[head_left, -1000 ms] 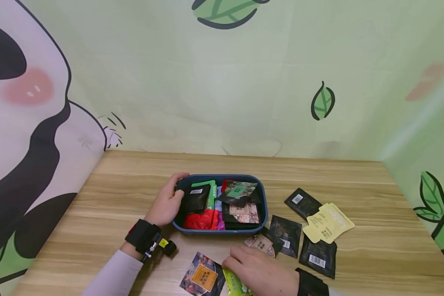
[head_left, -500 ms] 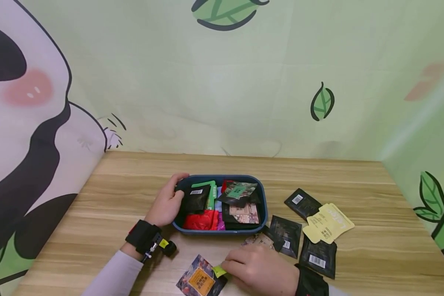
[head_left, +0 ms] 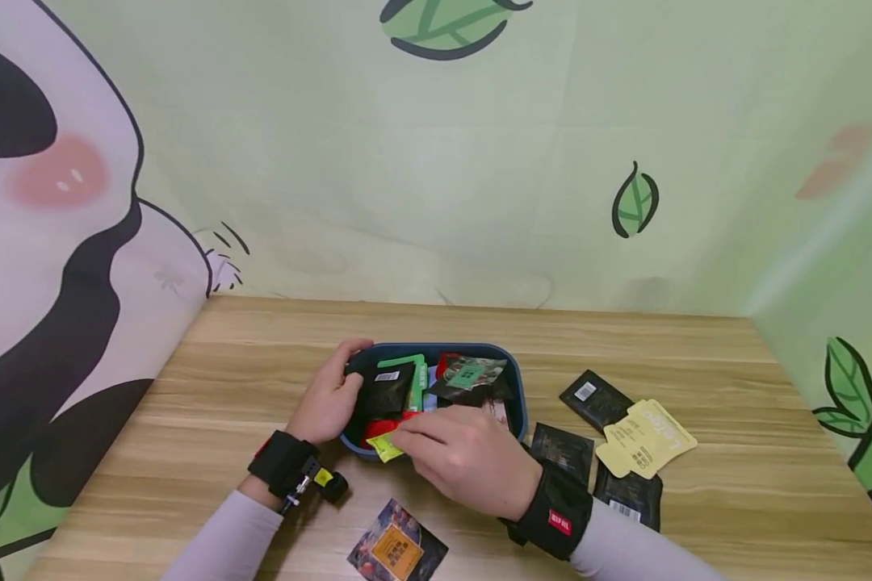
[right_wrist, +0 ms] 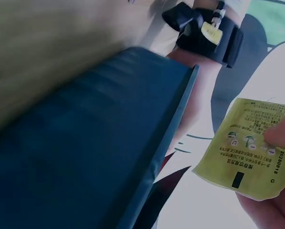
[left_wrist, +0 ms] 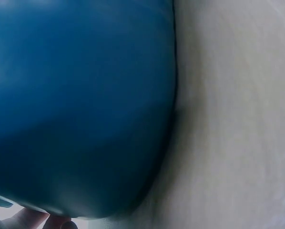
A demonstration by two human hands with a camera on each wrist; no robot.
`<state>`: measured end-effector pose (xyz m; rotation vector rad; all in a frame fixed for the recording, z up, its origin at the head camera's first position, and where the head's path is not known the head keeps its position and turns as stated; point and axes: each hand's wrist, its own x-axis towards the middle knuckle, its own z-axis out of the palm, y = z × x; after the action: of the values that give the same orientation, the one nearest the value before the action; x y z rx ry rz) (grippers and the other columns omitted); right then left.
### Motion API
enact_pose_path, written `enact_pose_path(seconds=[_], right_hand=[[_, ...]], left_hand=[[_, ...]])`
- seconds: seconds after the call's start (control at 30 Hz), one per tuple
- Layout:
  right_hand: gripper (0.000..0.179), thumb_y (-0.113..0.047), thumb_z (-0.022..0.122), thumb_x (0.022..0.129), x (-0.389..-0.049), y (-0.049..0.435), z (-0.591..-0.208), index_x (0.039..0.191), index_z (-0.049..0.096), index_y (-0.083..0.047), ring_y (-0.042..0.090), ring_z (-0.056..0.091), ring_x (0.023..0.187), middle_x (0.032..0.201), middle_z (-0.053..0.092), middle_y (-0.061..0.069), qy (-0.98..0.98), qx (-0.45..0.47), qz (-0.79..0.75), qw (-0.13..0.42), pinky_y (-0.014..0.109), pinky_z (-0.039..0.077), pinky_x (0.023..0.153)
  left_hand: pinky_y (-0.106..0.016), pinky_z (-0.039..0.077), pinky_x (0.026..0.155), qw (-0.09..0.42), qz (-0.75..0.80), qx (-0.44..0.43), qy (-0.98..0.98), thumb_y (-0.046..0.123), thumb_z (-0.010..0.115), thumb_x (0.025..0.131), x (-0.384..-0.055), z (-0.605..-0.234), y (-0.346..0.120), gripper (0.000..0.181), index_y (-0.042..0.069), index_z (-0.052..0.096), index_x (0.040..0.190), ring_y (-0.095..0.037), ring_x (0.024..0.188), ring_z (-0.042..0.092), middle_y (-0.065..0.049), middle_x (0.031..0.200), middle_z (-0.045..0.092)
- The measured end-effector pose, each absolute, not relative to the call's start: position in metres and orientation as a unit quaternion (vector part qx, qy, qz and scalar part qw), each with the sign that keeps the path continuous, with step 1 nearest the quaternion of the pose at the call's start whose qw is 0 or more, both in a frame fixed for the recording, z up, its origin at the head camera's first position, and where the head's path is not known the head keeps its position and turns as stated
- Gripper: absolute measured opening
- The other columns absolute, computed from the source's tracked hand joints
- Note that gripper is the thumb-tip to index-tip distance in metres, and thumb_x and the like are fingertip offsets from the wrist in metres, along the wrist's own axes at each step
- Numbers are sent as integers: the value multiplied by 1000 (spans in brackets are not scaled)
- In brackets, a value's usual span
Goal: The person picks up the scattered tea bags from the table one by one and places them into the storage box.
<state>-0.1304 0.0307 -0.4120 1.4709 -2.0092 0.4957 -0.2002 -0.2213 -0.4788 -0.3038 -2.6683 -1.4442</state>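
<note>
A dark blue plastic bin (head_left: 521, 403) stands on the wooden table, filled with small packets. My left hand (head_left: 327, 403) grips its left end, thumb at the rim and fingers around the back corner. The bin's outer wall (left_wrist: 85, 95) fills much of the left wrist view. Between thumb and fingers my right hand (head_left: 472, 460) pinches a yellow-green sachet (head_left: 383, 446) over the bin's front rim. Printing shows on that sachet (right_wrist: 247, 148) in the right wrist view. Inside lie a black sachet (head_left: 388, 391), a green packet (head_left: 414, 391) and a black sachet with green label (head_left: 467, 375).
In front of the bin lies a dark patterned sachet with an orange label (head_left: 397, 550). To the right, a yellow packet (head_left: 647, 436) overlaps black sachets, one of them barcoded (head_left: 594, 398). A printed backdrop (head_left: 407, 202) rises behind the table.
My right hand has lifted the yellow-green sachet off the table and carried it up and left to the bin's front rim. My left hand keeps its place on the bin.
</note>
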Motion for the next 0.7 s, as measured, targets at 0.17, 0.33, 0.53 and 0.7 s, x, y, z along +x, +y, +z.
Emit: enact_pose_path(seconds=[0.17,0.33,0.53,0.7], right_hand=[[25,-16,70,86,-137,22,-413,109,76,-13,8,66,93,106,71,-3,-779,535,188,268,22,50,87],[39,-30,65,91,-142,20,-415,125,70,-10,14,65,108,121,69,2,-814,494,182,245,28,48,95],[87,-60,59,87,-147,24,-419,154,40,-8,24,20,150,163,28,8,-843,470,150,212,47,19,117],[101,-71,55,83,-143,27,-420,160,26,-13,23,5,153,168,5,3,-850,474,140,180,56,12,117]], left_hand=[[-47,40,101,45,-473,-104,-874,14,42,98,-200,-478,-220,50,19,44,148,-27,117,52,-7,138,53],[-49,39,103,39,-474,-103,-874,14,41,99,-200,-478,-220,50,19,44,148,-26,119,52,-7,139,52],[-49,39,103,39,-471,-100,-876,16,40,99,-199,-477,-220,50,19,43,148,-25,120,51,-6,138,52],[-50,40,102,35,-474,-95,-875,16,40,99,-199,-475,-220,49,20,43,148,-26,118,51,-6,138,52]])
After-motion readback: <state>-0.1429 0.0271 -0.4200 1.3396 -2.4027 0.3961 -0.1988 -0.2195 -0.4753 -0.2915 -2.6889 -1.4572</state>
